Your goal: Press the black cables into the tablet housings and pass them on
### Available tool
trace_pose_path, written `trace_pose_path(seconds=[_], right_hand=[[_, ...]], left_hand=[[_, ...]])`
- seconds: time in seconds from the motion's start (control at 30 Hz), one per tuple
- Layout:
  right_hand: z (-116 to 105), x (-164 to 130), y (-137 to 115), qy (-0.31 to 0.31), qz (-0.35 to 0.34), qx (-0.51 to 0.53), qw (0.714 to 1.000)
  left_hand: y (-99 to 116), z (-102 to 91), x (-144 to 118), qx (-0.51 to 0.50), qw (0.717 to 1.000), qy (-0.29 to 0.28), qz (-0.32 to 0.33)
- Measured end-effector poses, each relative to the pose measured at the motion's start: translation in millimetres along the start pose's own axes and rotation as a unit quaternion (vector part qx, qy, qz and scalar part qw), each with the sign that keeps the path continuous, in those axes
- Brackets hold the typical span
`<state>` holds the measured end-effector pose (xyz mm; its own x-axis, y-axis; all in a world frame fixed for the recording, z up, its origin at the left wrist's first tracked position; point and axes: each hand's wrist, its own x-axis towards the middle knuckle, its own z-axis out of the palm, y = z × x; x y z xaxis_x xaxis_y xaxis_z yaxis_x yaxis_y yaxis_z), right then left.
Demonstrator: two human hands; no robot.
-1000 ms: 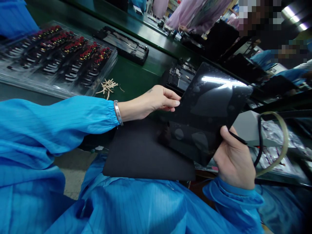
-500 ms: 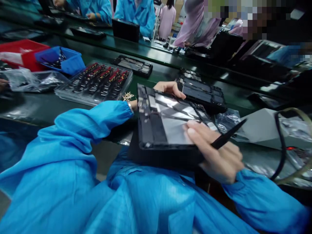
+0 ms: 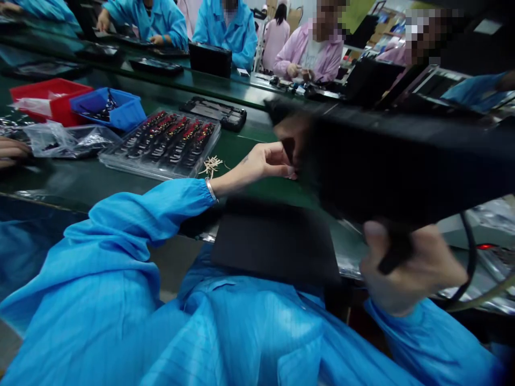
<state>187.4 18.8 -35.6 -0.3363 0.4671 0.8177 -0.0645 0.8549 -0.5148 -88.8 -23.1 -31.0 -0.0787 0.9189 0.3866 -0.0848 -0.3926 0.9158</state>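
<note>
A large black flat device [image 3: 402,155], smeared by motion, is lifted and tilted on the right, its dark side facing me. My right hand [image 3: 414,268] grips its lower edge, with a slim black tool [image 3: 396,252] also between thumb and fingers. My left hand [image 3: 267,161] is at the device's left end, thumb and fingertips pinched together; what they hold is hidden. A blurred hand-like shape shows on the dark surface beside it, perhaps a reflection. Below lies a black board [image 3: 273,241] at the bench edge, over my lap.
Left of my hand are thin pale strips [image 3: 211,165] and a clear tray [image 3: 161,142] of small red-and-black parts. Beyond stand a blue bin [image 3: 110,110], a red bin [image 3: 50,99], plastic bags [image 3: 68,139] and another opened device [image 3: 215,112]. Co-workers [image 3: 225,27] sit across the bench.
The device has swung up and to the right, turning its inner side with silver parts away from me. My right hand rose with it; the black board below is uncovered.
</note>
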Motion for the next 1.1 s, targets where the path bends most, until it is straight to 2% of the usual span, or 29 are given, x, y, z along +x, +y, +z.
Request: trace_pose_path(seconds=[0.07, 0.13, 0.17, 0.23, 0.3, 0.4, 0.5, 0.67, 0.8, 1.1], right_hand=[[2, 15, 4, 0.119, 0.025, 0.024, 0.992], [2, 28, 6, 0.166, 0.114, 0.094, 0.975], [1, 32, 6, 0.154, 0.175, 0.134, 0.963], [-3, 35, 6, 0.091, 0.276, 0.193, 0.937], [-6, 34, 5, 0.044, 0.323, 0.222, 0.919], [-10, 31, 6, 0.013, 0.34, 0.233, 0.911], [-9, 31, 6, 0.009, 0.357, 0.236, 0.904], [-2, 33, -2, 0.064, 0.44, 0.255, 0.859], [1, 35, -6, 0.102, 0.473, 0.269, 0.833], [0, 34, -7, 0.098, 0.468, 0.28, 0.833]], left_hand=[[12, 3.4, 0, 0.019, 1.0, 0.005, 0.008], [24, 7.7, -2, 0.015, 1.0, 0.005, -0.001], [29, 9.7, -2, 0.01, 1.0, 0.008, -0.016], [35, 13.1, -4, -0.005, 0.998, 0.019, -0.055], [37, 15.4, -4, -0.024, 0.995, 0.03, -0.09], [37, 17.5, -5, -0.044, 0.991, 0.043, -0.12], [38, 18.8, -5, -0.048, 0.988, 0.054, -0.14], [37, 18.3, -5, -0.043, 0.986, 0.064, -0.149], [32, 15.5, -5, -0.047, 0.986, 0.054, -0.149], [32, 15.9, -3, -0.048, 0.986, 0.058, -0.149]])
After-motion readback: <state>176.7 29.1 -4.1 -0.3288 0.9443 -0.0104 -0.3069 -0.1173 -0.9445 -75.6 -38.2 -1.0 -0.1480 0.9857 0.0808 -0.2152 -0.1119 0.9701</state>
